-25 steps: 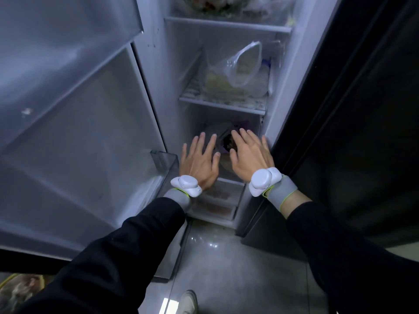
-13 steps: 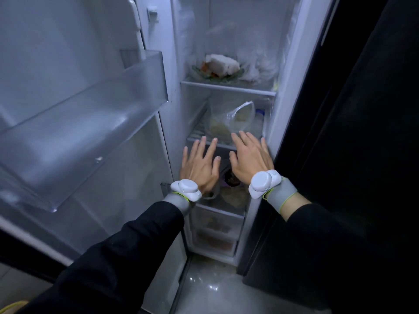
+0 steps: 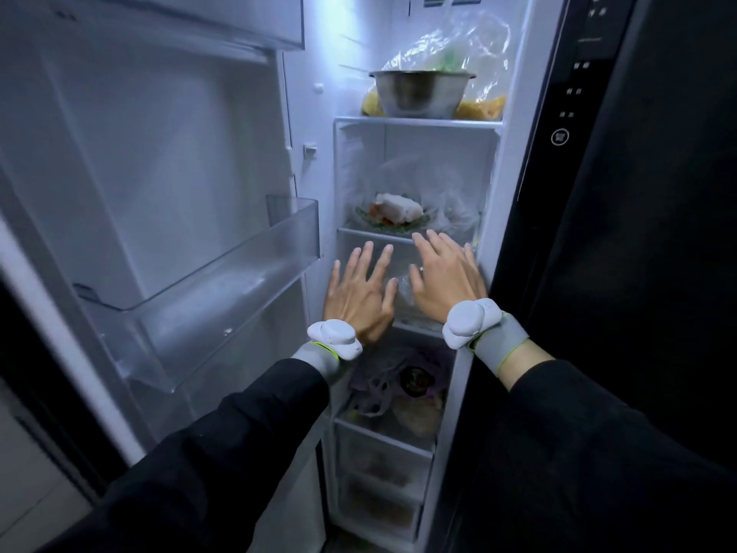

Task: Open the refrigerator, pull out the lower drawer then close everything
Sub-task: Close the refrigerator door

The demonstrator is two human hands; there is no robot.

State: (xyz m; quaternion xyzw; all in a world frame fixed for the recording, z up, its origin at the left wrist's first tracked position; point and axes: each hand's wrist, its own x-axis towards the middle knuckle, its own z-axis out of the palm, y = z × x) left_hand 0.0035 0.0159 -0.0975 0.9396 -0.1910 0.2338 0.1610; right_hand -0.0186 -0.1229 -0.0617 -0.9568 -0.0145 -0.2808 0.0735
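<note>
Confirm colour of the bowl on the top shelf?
Silver, bare metal: the bowl sits on the top shelf, clearest in the head view.

So the fridge door (image 3: pixel 167 201) was swung open on my left, its bin (image 3: pixel 223 281) sticking out toward the shelves. Inside, a metal bowl (image 3: pixel 420 93) sat on the top shelf (image 3: pixel 418 122) with bags behind it, and a plate of food (image 3: pixel 393 213) on the shelf below. My left hand (image 3: pixel 359 297) and right hand (image 3: pixel 448 281) were side by side in front of the next shelf down. Two drawers (image 3: pixel 379 484) stacked at the bottom, both pushed in.
</note>
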